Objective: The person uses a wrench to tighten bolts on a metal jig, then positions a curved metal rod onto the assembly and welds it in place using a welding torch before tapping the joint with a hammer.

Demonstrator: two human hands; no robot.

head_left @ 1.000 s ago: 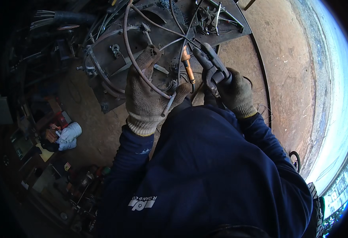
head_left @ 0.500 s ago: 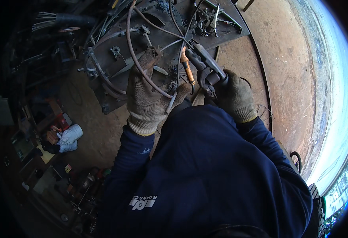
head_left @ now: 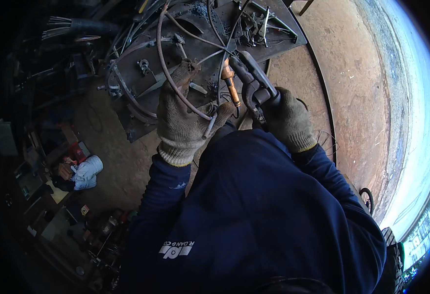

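One grip unreadable: left hand (head_left: 178, 122), behind curved rod (head_left: 159, 49) | right hand (head_left: 290, 120): clamped on tool (head_left: 259, 73)

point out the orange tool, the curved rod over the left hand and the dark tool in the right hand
Orange tool (head_left: 231, 88), head view: middle of its body
Curved rod (head_left: 159, 51), head view: its left bend
Dark tool (head_left: 259, 73), head view: its upper bar

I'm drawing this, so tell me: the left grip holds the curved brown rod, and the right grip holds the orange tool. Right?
Not quite: the head view shows the right grip holding a dark tool, not the orange tool to its left. The left grip does hold the curved brown rod.
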